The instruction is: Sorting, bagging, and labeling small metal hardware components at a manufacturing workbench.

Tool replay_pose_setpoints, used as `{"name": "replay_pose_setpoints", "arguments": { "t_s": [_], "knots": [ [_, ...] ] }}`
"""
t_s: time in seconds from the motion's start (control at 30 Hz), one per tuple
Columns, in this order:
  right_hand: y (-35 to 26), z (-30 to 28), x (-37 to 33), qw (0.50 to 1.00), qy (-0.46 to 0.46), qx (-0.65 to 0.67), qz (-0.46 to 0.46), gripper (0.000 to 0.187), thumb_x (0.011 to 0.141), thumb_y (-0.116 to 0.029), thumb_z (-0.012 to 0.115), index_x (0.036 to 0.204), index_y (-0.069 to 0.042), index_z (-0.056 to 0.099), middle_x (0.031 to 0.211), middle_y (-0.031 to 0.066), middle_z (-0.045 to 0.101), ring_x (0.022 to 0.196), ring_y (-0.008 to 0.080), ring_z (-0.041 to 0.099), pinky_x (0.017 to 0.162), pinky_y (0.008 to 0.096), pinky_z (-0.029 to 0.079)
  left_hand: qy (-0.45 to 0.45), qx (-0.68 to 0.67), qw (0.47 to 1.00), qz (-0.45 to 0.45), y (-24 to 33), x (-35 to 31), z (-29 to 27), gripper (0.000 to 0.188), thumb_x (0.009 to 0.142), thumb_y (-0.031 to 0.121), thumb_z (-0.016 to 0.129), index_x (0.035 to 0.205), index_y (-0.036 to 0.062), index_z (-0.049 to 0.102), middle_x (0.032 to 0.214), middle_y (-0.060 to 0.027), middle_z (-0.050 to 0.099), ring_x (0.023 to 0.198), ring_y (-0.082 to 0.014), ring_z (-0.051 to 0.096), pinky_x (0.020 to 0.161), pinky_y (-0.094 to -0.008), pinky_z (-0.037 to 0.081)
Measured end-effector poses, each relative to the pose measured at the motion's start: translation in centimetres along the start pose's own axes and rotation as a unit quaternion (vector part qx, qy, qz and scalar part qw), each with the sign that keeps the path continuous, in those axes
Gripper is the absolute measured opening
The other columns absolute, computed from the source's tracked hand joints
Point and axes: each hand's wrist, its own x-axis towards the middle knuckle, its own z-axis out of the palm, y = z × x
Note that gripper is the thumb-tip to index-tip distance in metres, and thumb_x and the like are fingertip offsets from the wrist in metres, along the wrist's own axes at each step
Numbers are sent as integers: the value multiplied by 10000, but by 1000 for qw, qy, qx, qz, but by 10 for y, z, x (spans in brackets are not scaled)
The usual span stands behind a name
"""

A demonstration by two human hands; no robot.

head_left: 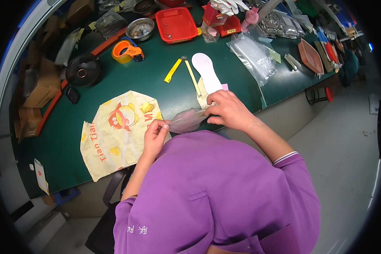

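Clear bag between both hands, loose right hold the main risk

Far left, a black round desk fan point(84, 71) stands on the dark green tabletop point(150, 82). Next, a cream-yellow printed cloth piece point(114, 146) lies flat at the near edge; the left forearm runs along it, so a sleeve or elbow snag could drag it off. Left hand point(155, 134): thumb and forefinger pinch the left end of a thin, clear plastic bag point(186, 120), held just in front of the purple shirt. Uneven pull could stretch or tear the film. Beyond it, a yellow slim tool point(173, 70), kind unclear, then a white sole-shaped piece point(206, 70), which a knuckle knock might shift. Right hand point(230, 111): fingers curled, thumb apart, at the bag's right end; cannot tell if they grip. If not, that end could slip.
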Motion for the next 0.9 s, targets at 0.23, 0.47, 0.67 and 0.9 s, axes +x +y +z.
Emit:
{"name": "replay_pose_setpoints", "arguments": {
  "t_s": [0.23, 0.47, 0.67, 0.9],
  "knots": [
    [18, 41, -4, 955, 31, 250, 160, 113, 733, -178, 687, 804, -105, 637, 968, 26, 561, 955, 253, 528, 816, 377, 441, 35, 30, 998, -41, -11, 15, -1, 96, 940, 124, 527, 876, 54, 519, 757, 47, 490, 705, -44, 436, 650, -213, 384],
    [-15, 34, 20, 994, 65, 82, -31, 161, 717, -198, 697, 858, -127, 670, 1021, 23, 555, 1089, 231, 488, 892, 386, 399, 36, -26, 997, -59, 1, 14, 5, 111, 943, 148, 534, 869, 65, 528, 756, 48, 503, 708, -43, 434, 658, -196, 366],
    [-2, 62, 18, 997, -20, 73, -17, 161, 759, -208, 679, 703, -58, 687, 1161, 36, 561, 1250, 283, 405, 1031, 451, 315, 62, -46, 997, 3, -4, 5, 19, 98, 944, 121, 529, 909, 30, 540, 817, 22, 557, 765, -65, 469, 717, -221, 400],
    [-16, 47, 21, 999, 8, -46, 14, 197, 781, -244, 643, 792, -48, 669, 1073, 89, 554, 1152, 280, 448, 985, 436, 335, 63, -6, 998, 10, -15, 5, 12, 107, 954, 135, 518, 899, 44, 527, 806, 27, 534, 752, -55, 445, 706, -210, 383]
  ]
}}
